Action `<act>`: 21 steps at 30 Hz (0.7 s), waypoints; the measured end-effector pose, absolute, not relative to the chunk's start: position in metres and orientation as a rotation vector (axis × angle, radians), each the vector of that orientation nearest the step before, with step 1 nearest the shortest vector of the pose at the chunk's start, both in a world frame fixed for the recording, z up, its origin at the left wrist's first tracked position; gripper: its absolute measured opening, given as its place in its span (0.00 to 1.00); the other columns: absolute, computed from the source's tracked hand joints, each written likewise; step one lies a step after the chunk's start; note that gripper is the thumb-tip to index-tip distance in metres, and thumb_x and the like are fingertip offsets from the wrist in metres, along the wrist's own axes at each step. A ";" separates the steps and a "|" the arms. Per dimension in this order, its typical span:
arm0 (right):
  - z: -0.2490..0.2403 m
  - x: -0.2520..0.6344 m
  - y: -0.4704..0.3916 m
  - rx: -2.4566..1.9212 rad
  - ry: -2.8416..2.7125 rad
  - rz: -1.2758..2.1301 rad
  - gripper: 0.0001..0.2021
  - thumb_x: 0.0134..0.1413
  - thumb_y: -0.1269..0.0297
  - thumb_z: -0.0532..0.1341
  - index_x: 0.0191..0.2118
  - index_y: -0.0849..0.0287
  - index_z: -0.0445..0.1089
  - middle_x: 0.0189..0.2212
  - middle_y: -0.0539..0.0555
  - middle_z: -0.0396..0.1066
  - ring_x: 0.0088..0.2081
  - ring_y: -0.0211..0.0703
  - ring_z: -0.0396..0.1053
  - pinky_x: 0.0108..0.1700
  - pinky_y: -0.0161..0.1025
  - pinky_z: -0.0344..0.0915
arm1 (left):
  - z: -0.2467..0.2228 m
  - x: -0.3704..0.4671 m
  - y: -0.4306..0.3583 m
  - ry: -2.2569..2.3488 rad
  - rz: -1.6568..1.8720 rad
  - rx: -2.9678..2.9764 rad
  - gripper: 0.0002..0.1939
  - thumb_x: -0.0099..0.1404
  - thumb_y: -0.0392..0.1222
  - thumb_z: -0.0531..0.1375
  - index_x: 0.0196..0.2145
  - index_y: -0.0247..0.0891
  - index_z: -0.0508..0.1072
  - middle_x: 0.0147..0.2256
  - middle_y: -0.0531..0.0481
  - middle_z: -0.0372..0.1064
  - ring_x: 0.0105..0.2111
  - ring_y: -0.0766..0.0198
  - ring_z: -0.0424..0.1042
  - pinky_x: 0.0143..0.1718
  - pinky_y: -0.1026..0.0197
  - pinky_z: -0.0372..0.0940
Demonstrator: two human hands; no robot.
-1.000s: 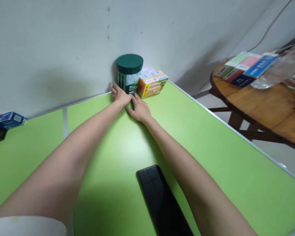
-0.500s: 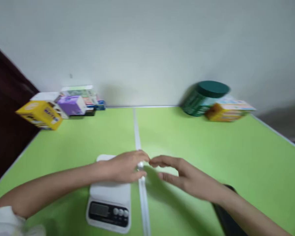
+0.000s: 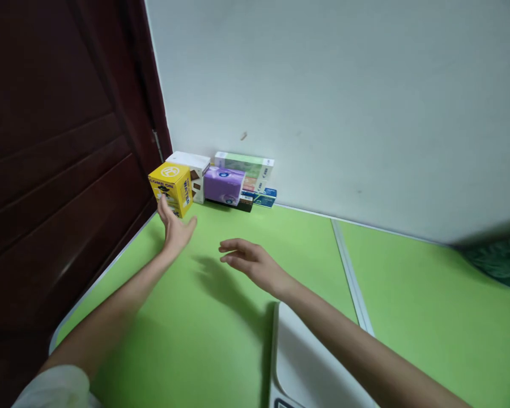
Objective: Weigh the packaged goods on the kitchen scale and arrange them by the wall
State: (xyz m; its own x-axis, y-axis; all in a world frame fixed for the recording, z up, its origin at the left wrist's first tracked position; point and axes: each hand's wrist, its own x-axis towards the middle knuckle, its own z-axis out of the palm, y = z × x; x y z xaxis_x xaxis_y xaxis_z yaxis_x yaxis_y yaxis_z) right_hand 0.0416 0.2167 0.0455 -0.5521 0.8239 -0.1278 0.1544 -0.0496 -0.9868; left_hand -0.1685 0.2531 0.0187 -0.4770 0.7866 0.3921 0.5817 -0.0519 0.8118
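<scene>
Left hand (image 3: 175, 231): fingers and thumb spread at yellow box (image 3: 173, 185), nothing gripped, contact unclear. Right hand (image 3: 258, 267): loosely open, empty, above worktop (image 3: 174, 334). Yellow box sits far left, by white box (image 3: 190, 161) and purple tissue pack (image 3: 225, 184).

White sleeve (image 3: 56, 388), bare forearms (image 3: 130, 297), bare fingers (image 3: 240, 244)

Between the left hand (image 3: 175, 229) and right hand (image 3: 257, 265), green tabletop (image 3: 182, 334) offers passage — until the yellow box (image 3: 170, 184), white box (image 3: 198, 170) and purple pack (image 3: 224, 185) block it (the wall (image 3: 323, 113) stands close behind). The dark door (image 3: 63, 141) bounds the left; the white scale (image 3: 304, 365) obstructs low, near right.
</scene>
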 end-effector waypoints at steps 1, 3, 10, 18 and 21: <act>0.041 0.026 0.220 -1.032 -1.684 1.669 0.14 0.50 0.64 0.63 0.45 0.59 0.69 0.47 0.60 0.72 0.45 0.46 0.73 0.51 0.50 0.68 | 0.015 -0.180 0.270 2.105 1.567 1.392 0.54 0.49 0.34 0.66 0.65 0.29 0.37 0.66 0.26 0.32 0.68 0.46 0.34 0.67 0.48 0.37; 0.034 0.004 0.220 -1.005 -1.702 1.703 0.14 0.51 0.65 0.62 0.45 0.59 0.69 0.46 0.59 0.72 0.44 0.45 0.73 0.50 0.47 0.69 | 0.009 -0.198 0.298 2.205 1.551 1.261 0.59 0.46 0.34 0.69 0.64 0.24 0.34 0.65 0.21 0.32 0.68 0.43 0.32 0.67 0.47 0.34; 0.005 0.001 0.211 -1.113 -1.832 1.838 0.18 0.51 0.70 0.61 0.49 0.60 0.68 0.50 0.61 0.71 0.46 0.46 0.72 0.51 0.48 0.68 | -0.008 -0.220 0.330 2.245 1.552 1.189 0.60 0.42 0.34 0.70 0.64 0.23 0.36 0.61 0.20 0.43 0.65 0.37 0.42 0.65 0.42 0.42; 0.009 0.033 0.199 -1.167 -1.750 1.611 0.44 0.47 0.56 0.66 0.66 0.59 0.44 0.65 0.69 0.51 0.64 0.56 0.54 0.60 0.56 0.59 | -0.008 -0.170 0.226 2.029 1.544 1.396 0.57 0.42 0.37 0.70 0.63 0.32 0.42 0.59 0.29 0.47 0.63 0.40 0.51 0.63 0.42 0.51; 0.027 0.047 0.168 -1.137 -1.817 1.266 0.61 0.41 0.50 0.70 0.68 0.55 0.25 0.70 0.67 0.30 0.70 0.59 0.35 0.64 0.62 0.48 | -0.004 -0.124 0.167 1.805 1.554 1.462 0.56 0.42 0.39 0.71 0.63 0.40 0.43 0.59 0.34 0.50 0.60 0.42 0.58 0.59 0.42 0.59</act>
